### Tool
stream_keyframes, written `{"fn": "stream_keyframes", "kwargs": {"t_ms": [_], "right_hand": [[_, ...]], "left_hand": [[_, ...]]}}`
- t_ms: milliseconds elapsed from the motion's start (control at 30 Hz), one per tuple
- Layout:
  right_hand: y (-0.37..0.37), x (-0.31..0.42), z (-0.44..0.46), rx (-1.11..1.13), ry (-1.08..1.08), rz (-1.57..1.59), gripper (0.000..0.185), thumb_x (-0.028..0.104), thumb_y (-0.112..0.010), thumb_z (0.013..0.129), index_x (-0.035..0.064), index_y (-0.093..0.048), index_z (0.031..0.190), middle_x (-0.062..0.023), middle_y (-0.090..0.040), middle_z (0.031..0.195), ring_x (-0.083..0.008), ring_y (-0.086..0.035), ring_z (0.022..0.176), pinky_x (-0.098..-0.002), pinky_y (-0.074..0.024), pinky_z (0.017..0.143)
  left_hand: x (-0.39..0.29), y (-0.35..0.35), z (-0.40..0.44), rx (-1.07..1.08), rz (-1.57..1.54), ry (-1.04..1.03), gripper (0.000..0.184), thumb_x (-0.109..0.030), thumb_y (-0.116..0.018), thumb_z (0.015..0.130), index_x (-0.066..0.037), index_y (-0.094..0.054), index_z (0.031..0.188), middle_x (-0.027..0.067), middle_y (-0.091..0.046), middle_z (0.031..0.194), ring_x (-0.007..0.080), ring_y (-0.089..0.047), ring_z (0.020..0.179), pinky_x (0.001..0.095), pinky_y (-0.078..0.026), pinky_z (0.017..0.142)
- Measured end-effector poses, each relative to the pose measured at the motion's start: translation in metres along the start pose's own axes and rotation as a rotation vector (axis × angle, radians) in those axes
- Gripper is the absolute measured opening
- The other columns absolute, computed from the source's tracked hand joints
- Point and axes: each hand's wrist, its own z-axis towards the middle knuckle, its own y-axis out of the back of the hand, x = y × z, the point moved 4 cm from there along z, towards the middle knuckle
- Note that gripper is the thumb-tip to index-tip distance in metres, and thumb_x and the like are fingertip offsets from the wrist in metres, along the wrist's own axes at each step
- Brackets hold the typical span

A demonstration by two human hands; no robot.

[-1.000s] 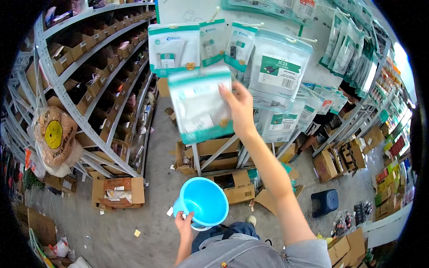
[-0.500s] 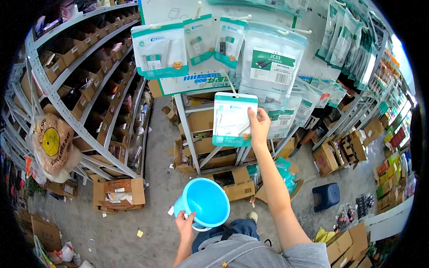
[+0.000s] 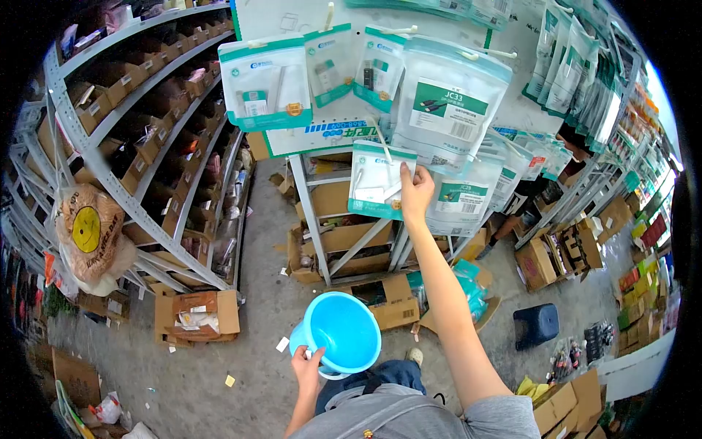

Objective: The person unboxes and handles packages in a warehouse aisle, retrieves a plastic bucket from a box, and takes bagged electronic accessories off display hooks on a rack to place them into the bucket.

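Note:
My right hand (image 3: 417, 192) pinches the right edge of a white and teal packet (image 3: 382, 180), whose top meets the end of a white display hook (image 3: 382, 139). Whether the hook passes through the packet's hole is too small to tell. Low in front of my body, my left hand (image 3: 307, 364) grips the rim of a light blue bucket (image 3: 342, 333), and no items show inside it. Just above the packet hang more pouches, among them a large one labelled JC33 (image 3: 452, 102) and a wide one (image 3: 265, 82) at the left.
Metal shelving (image 3: 117, 175) with cardboard bins lines the left side, with a smiley-face bag (image 3: 86, 228) hanging on it. Open boxes (image 3: 196, 317) stand on the floor. A dark blue stool (image 3: 536, 325) is at the right. Part of a person (image 3: 506, 225) shows behind the rack.
The packet in my right hand has moved from near the upper left pouches down and right to the lower hook, then slightly up. My left hand still holds the bucket.

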Motion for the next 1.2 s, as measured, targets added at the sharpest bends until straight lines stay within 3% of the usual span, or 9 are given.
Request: {"fn": "stream_keyframes", "kwargs": {"t_ms": [167, 300, 367, 467, 567, 700, 767, 933, 1200], "right_hand": [[0.001, 0.011, -0.006, 0.021, -0.008, 0.052, 0.032, 0.026, -0.059, 0.073, -0.0050, -0.052, 0.077, -0.0034, -0.046, 0.052, -0.0084, -0.037, 0.049, -0.0240, -0.0313, 0.046], [0.016, 0.017, -0.021, 0.010, 0.051, -0.246, 0.032, 0.028, -0.061, 0.071, -0.0025, -0.055, 0.078, -0.0045, -0.052, 0.063, -0.0126, -0.042, 0.054, -0.0257, -0.0349, 0.051], [0.029, 0.013, -0.030, -0.101, 0.220, -0.201, 0.028, 0.025, -0.061, 0.071, -0.0017, -0.055, 0.076, -0.0029, -0.050, 0.064, -0.0120, -0.041, 0.055, -0.0249, -0.0347, 0.051], [0.057, 0.020, -0.057, -0.239, 0.162, -0.241, 0.016, 0.014, -0.058, 0.074, -0.0016, -0.053, 0.072, -0.0027, -0.049, 0.065, -0.0088, -0.043, 0.060, -0.0210, -0.0358, 0.052], [0.036, 0.072, -0.070, 0.016, 0.276, 0.069, 0.012, 0.009, -0.051, 0.077, -0.0021, -0.049, 0.073, -0.0027, -0.048, 0.069, -0.0086, -0.045, 0.063, -0.0198, -0.0375, 0.056], [-0.045, 0.158, -0.048, 0.363, 0.299, 0.178, 0.017, 0.012, -0.051, 0.078, -0.0029, -0.052, 0.084, -0.0072, -0.053, 0.083, -0.0122, -0.051, 0.074, -0.0227, -0.0423, 0.066], [-0.084, 0.159, -0.021, 0.389, 0.350, 0.191, 0.024, 0.015, -0.053, 0.076, -0.0037, -0.052, 0.090, -0.0107, -0.055, 0.087, -0.0148, -0.053, 0.075, -0.0253, -0.0426, 0.068], [-0.134, 0.162, 0.005, 0.362, 0.528, -0.023, 0.029, 0.020, -0.057, 0.072, -0.0041, -0.054, 0.087, -0.0147, -0.058, 0.078, -0.0178, -0.056, 0.072, -0.0269, -0.0427, 0.061], [-0.157, 0.172, 0.003, 0.393, 0.378, 0.013, 0.032, 0.025, -0.062, 0.067, -0.0037, -0.055, 0.081, -0.0134, -0.058, 0.064, -0.0198, -0.056, 0.056, -0.0273, -0.0421, 0.054]], "left_hand": [[-0.003, 0.002, 0.000, -0.015, -0.009, 0.002, 0.018, -0.007, -0.062, 0.065, -0.002, -0.049, 0.076, 0.0038, -0.052, 0.065, 0.0092, -0.048, 0.056, 0.0232, -0.039, 0.049], [-0.008, 0.003, 0.000, -0.055, -0.058, -0.012, 0.017, -0.004, -0.063, 0.064, 0.000, -0.049, 0.072, 0.0025, -0.051, 0.060, 0.0070, -0.047, 0.050, 0.0201, -0.038, 0.044], [-0.006, 0.005, 0.001, -0.073, -0.055, -0.007, 0.017, -0.003, -0.063, 0.064, 0.000, -0.049, 0.073, 0.0031, -0.052, 0.061, 0.0073, -0.047, 0.050, 0.0201, -0.038, 0.043], [0.000, 0.012, 0.004, -0.074, -0.022, 0.008, 0.018, -0.003, -0.063, 0.063, 0.000, -0.049, 0.073, 0.0034, -0.052, 0.061, 0.0076, -0.047, 0.049, 0.0204, -0.038, 0.042], [-0.003, 0.010, 0.005, -0.069, -0.023, 0.015, 0.017, -0.004, -0.063, 0.064, 0.000, -0.049, 0.073, 0.0034, -0.052, 0.061, 0.0076, -0.048, 0.050, 0.0202, -0.038, 0.043], [-0.007, 0.009, 0.008, -0.037, 0.018, -0.016, 0.017, -0.005, -0.063, 0.064, 0.000, -0.049, 0.074, 0.0035, -0.052, 0.062, 0.0078, -0.048, 0.050, 0.0202, -0.038, 0.044], [-0.014, 0.007, 0.005, -0.014, -0.025, -0.021, 0.018, -0.006, -0.063, 0.065, 0.000, -0.049, 0.074, 0.0032, -0.052, 0.061, 0.0077, -0.048, 0.051, 0.0199, -0.038, 0.045], [-0.006, 0.014, 0.004, -0.049, 0.004, -0.027, 0.019, -0.007, -0.062, 0.063, -0.001, -0.050, 0.076, 0.0037, -0.053, 0.064, 0.0095, -0.050, 0.054, 0.0217, -0.041, 0.047], [-0.003, 0.020, 0.005, -0.094, -0.058, -0.004, 0.018, -0.006, -0.063, 0.064, -0.001, -0.048, 0.073, 0.0015, -0.051, 0.059, 0.0064, -0.046, 0.049, 0.0197, -0.038, 0.044]]}}
